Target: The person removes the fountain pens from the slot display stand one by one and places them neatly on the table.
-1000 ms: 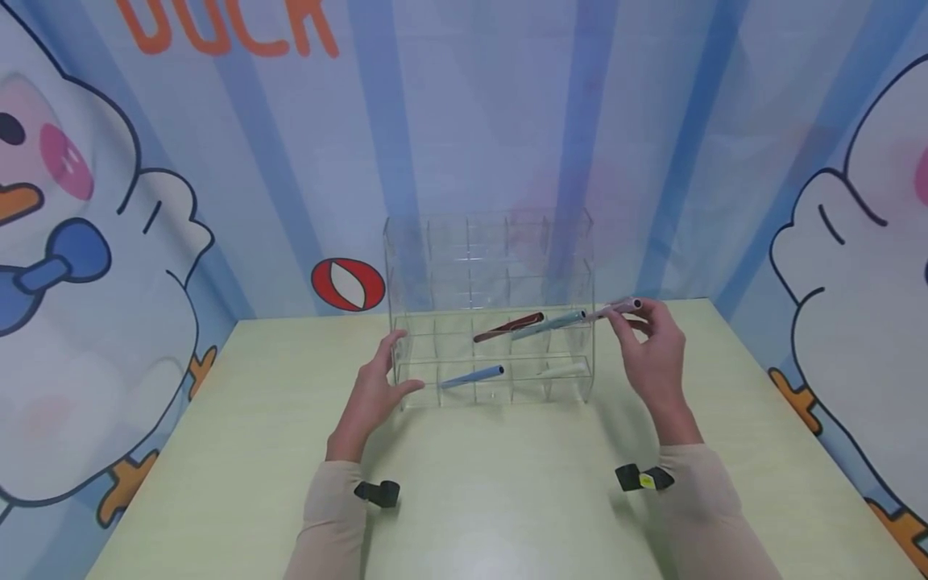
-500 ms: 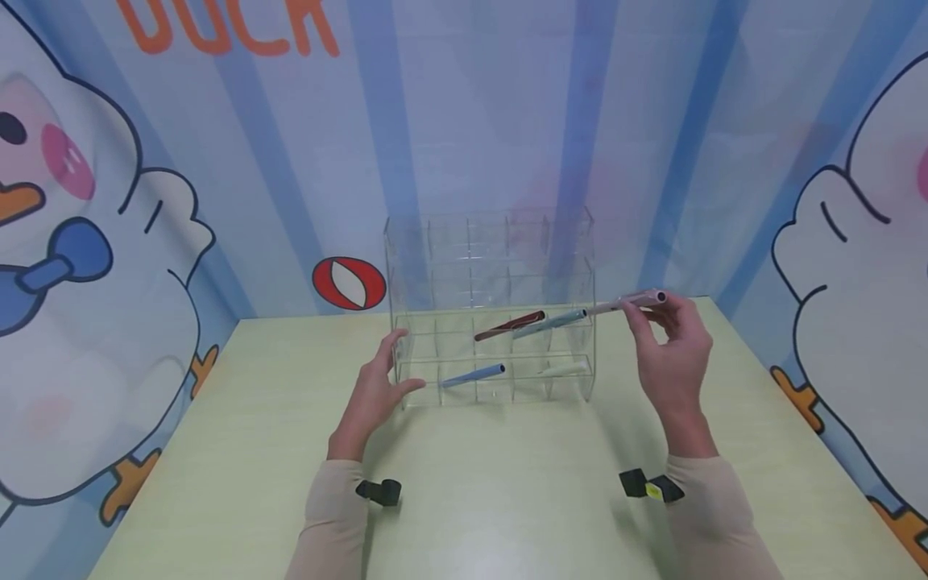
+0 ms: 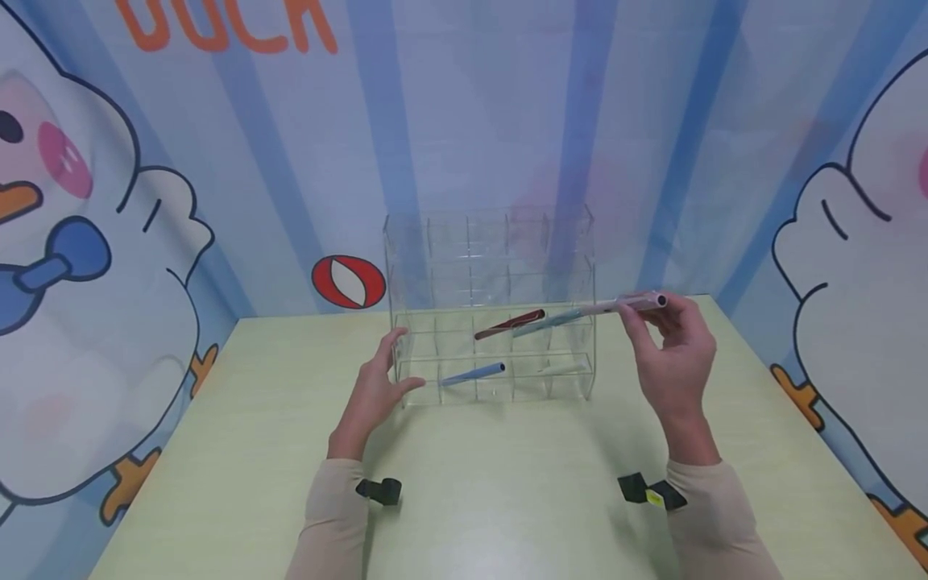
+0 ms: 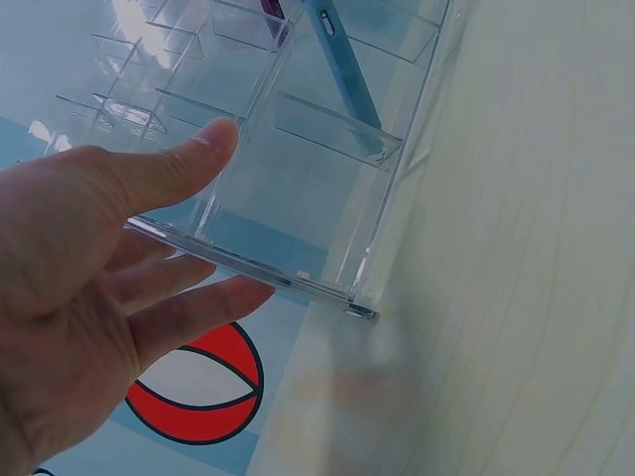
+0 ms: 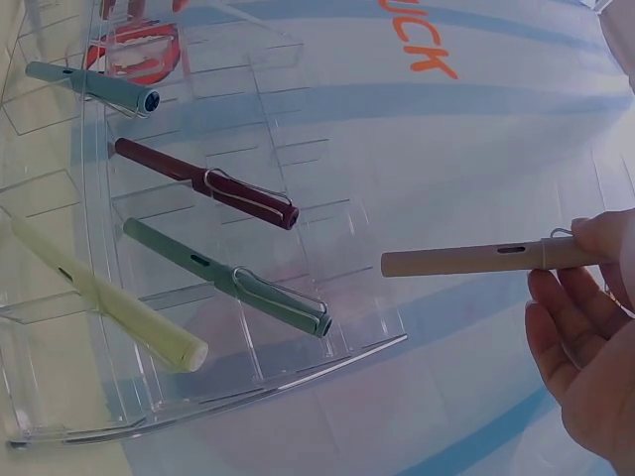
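A clear acrylic tiered rack (image 3: 453, 356) stands at the back of the table. My left hand (image 3: 371, 396) grips its left side; in the left wrist view the thumb lies on one face of the side panel and the fingers on the other. My right hand (image 3: 676, 362) pinches a pale pink pen (image 5: 456, 261) by its clip end, just right of the rack. The pen's far end overlaps a teal pen (image 3: 545, 324) in the head view. A dark red pen (image 3: 507, 325) lies left of the teal one. On the lowest tier rest a blue pen (image 3: 473, 374) and a pale green pen (image 5: 109, 297).
Behind the rack hangs a striped blue cloth backdrop (image 3: 478, 105) with printed ducks and a red oval. The pale wood-look table (image 3: 493, 499) extends in front and to both sides. A black strap (image 3: 379, 491) shows near the left wrist, another (image 3: 645, 490) near the right.
My right hand has moved to the right with the pale pink pen, and the pen's far end has come in over the teal pen. My left hand stays on the rack.
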`<action>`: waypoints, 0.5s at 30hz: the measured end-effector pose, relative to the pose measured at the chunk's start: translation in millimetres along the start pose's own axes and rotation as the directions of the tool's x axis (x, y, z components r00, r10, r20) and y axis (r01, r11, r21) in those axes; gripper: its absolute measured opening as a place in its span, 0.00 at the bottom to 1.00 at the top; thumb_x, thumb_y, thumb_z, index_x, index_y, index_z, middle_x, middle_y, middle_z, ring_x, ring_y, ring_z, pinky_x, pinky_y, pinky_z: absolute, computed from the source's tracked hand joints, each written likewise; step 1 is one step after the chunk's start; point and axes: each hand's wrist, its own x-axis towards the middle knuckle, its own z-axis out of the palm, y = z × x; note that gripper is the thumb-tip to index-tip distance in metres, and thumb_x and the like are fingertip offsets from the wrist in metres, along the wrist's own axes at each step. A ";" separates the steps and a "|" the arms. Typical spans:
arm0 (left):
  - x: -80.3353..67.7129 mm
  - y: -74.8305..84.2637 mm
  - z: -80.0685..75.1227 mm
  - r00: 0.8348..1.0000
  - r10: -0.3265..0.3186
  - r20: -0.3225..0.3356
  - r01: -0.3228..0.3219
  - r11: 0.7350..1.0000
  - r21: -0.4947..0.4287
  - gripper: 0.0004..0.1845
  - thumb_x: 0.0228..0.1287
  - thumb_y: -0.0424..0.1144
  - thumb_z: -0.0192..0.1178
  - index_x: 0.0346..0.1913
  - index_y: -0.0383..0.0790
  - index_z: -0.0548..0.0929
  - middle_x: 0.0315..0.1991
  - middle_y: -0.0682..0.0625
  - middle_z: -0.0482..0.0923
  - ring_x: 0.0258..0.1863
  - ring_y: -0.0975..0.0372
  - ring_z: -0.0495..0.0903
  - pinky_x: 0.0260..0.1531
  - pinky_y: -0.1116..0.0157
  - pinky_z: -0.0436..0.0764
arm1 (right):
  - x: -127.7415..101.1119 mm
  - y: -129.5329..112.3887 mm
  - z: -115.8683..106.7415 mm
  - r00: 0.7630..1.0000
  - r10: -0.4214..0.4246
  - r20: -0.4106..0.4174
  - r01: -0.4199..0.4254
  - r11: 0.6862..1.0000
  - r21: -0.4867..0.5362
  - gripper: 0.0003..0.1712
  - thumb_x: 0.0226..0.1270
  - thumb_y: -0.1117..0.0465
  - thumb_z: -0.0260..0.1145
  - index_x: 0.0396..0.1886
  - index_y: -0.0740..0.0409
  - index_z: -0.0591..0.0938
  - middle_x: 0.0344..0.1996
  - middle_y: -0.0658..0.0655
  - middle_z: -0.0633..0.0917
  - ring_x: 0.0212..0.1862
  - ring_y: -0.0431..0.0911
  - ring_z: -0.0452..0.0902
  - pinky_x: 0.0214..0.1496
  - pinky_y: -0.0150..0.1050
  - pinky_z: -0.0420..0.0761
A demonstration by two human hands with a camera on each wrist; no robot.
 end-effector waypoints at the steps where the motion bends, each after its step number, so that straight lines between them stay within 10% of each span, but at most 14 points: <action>1: 0.0 0.0 0.0 1.000 -0.001 0.001 0.001 1.000 0.001 0.48 0.58 0.35 0.74 0.76 0.53 0.56 0.74 0.39 0.62 0.71 0.43 0.65 0.66 0.43 0.67 | 0.0 -0.4 0.2 1.000 -0.002 0.001 0.002 1.000 0.011 0.17 0.54 0.87 0.66 0.45 0.83 0.76 0.42 0.53 0.84 0.44 0.40 0.84 0.50 0.32 0.81; 15: 0.5 1.5 -0.4 1.000 -0.028 0.007 0.028 1.000 0.006 0.49 0.58 0.35 0.74 0.76 0.56 0.56 0.75 0.40 0.61 0.71 0.43 0.65 0.65 0.43 0.67 | -2.7 -19.6 8.3 1.000 -0.017 0.019 0.015 0.995 0.098 0.17 0.54 0.86 0.66 0.45 0.82 0.77 0.41 0.58 0.85 0.42 0.44 0.85 0.49 0.34 0.82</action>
